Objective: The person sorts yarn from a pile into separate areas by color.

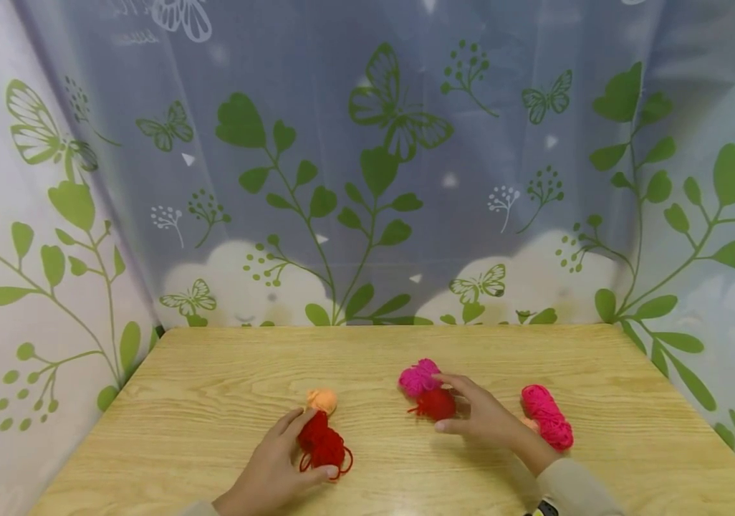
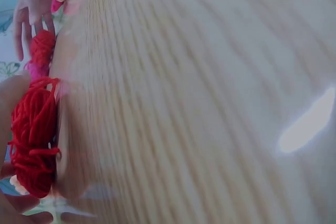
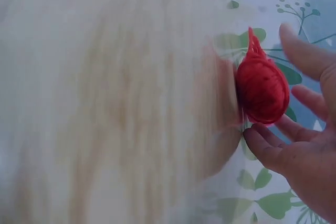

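Observation:
My left hand (image 1: 274, 459) curves round a dark red yarn skein (image 1: 324, 443) lying on the table, thumb by its near end and a finger along its far end. In the left wrist view the skein (image 2: 34, 135) sits between thumb and fingers, loose loops sticking out. An orange yarn ball (image 1: 322, 401) lies just beyond it. My right hand (image 1: 486, 419) is spread beside a red yarn ball (image 1: 435, 405). The right wrist view shows this ball (image 3: 262, 90) with space between it and the thumb. A magenta yarn skein (image 1: 420, 377) lies against the ball's far side.
To the right of my right forearm lies a hot-pink yarn skein (image 1: 546, 417), with a peach yarn piece (image 1: 530, 424) partly hidden behind the wrist. The wooden table (image 1: 245, 365) meets a printed curtain (image 1: 316, 179) at the back and sides.

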`<state>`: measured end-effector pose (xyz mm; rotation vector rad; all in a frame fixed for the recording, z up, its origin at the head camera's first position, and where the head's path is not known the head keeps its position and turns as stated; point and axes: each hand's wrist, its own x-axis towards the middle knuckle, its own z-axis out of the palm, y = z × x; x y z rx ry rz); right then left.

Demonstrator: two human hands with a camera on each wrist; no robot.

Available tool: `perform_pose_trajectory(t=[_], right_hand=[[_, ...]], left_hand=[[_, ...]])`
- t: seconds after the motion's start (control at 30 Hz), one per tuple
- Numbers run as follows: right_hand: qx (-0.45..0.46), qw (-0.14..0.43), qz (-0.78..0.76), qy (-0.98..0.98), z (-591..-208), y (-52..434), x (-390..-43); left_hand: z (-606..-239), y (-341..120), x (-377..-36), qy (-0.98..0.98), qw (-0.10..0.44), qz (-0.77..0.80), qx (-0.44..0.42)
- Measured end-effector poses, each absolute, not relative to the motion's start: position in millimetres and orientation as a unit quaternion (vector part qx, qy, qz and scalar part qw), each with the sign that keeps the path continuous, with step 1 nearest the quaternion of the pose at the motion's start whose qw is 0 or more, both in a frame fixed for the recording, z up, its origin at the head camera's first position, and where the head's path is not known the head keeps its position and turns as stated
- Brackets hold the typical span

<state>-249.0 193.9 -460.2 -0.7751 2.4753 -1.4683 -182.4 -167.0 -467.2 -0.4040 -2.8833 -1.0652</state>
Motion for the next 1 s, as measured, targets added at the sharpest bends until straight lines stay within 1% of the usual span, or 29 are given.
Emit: perform_pose_trajectory(t=[0.13, 0.4, 0.53, 1.0], right_hand=[[-0.236, 0.066, -0.49, 0.837, -461.5, 191.3, -249.3], [-0.201, 0.047, -0.468, 0.859, -462.9, 187.5, -251.8], [-0.201, 0.041, -0.46, 0.864, -461.6, 185.2, -252.0], [-0.205, 0.041, -0.457, 0.865, -464.6, 184.6, -255.2]], left_hand=[[-471.2, -163.8, -183.8, -0.928, 0.048, -0.342, -0.136], [-473.1, -157.7, -185.1, -0.928, 0.08, -0.335, -0.139], [-471.8, -156.0, -185.5, -0.927, 0.094, -0.335, -0.14], [-473.1, -155.3, -187.1, -0.922, 0.084, -0.348, -0.146]])
